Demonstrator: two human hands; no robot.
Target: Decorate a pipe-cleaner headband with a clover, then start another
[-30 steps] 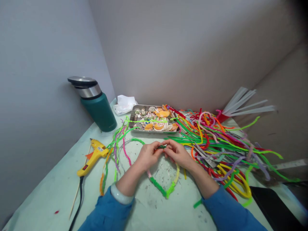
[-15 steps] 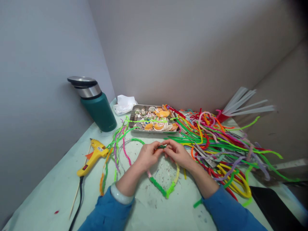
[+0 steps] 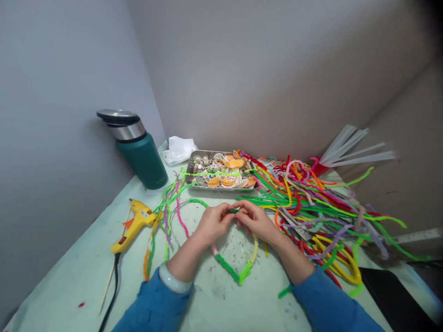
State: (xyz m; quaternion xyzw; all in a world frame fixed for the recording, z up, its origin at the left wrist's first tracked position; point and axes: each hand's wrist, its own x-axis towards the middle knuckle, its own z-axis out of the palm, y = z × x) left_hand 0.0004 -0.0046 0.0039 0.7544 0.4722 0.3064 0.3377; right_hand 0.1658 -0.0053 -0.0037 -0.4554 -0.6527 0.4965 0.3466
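Observation:
Fingertips of my left hand (image 3: 213,223) and my right hand (image 3: 255,220) meet over the middle of the table, both closed in a pinch. Between them shows a short dark green bit of pipe cleaner (image 3: 233,210). A loop of pipe cleaners (image 3: 227,268) in pink, green and yellow hangs or lies below the hands, coming to a point at the bottom; its upper part is hidden by my hands. Beyond my left hand a green pipe cleaner (image 3: 198,201) curves on the table; whether it joins the loop is hidden.
A metal tray (image 3: 221,189) of seashells stands behind my hands. To the left are a yellow glue gun (image 3: 133,226), a green bottle (image 3: 143,161) and loose pipe cleaners. At right, scissors (image 3: 294,222) lie on a tangled pipe-cleaner pile (image 3: 311,198), near glue sticks (image 3: 346,145) in a red cup.

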